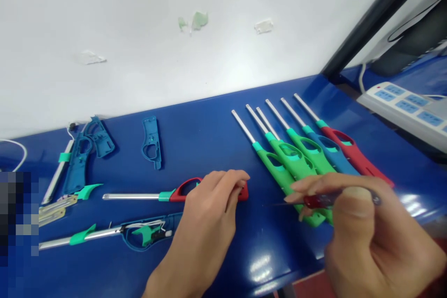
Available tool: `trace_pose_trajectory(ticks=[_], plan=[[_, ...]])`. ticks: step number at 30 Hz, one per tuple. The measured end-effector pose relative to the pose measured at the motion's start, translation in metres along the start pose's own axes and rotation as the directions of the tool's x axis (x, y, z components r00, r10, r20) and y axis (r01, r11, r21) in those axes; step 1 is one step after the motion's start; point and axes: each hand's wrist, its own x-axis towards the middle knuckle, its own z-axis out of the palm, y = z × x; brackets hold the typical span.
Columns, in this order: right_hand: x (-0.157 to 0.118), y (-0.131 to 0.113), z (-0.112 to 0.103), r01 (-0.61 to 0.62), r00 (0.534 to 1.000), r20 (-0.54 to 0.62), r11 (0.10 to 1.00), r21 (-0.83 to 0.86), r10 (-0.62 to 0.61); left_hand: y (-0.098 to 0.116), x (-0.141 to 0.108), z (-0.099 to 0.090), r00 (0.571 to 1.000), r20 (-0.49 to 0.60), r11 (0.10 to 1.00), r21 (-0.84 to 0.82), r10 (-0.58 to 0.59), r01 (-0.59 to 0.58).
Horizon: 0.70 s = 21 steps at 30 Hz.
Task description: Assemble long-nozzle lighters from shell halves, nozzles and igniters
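Observation:
My left hand (211, 216) is closed over the handle of a red long-necked gas lighter (179, 191), which lies on the table with its silver tube pointing left. My palm and fingers hide much of its handle. In my right hand (370, 233) is a small screwdriver (319, 200) with a translucent red handle, held between thumb and fingers; its thin shaft points left toward the red lighter, apart from it. Below the red lighter lies an opened blue lighter (131, 238), its green trigger and wires exposed. My left wrist covers part of it.
Several whole lighters (270, 163) in green, blue and red lie in a row at right. Blue shell halves (151, 142), a loose silver tube (57, 177) and pale fuel tanks (57, 207) lie at left. A white power strip (405, 102) and black post (377, 18) stand right.

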Motion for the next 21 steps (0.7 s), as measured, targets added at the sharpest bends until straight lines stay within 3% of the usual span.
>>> trace_pose_trajectory(ticks=[6, 21], plan=[[0.0, -0.0006, 0.0031, -0.04, 0.999, -0.026, 0.999, 0.013, 0.04, -0.0062, -0.0046, 0.001, 0.999, 0.012, 0.999, 0.008, 0.05, -0.05], [0.0036, 0.0005, 0.0035, 0.003, 0.996, -0.094, 1.0, 0.008, -0.003, -0.0073, -0.0055, 0.0005, 0.979, 0.138, 0.988, 0.031, 0.147, -0.152]])
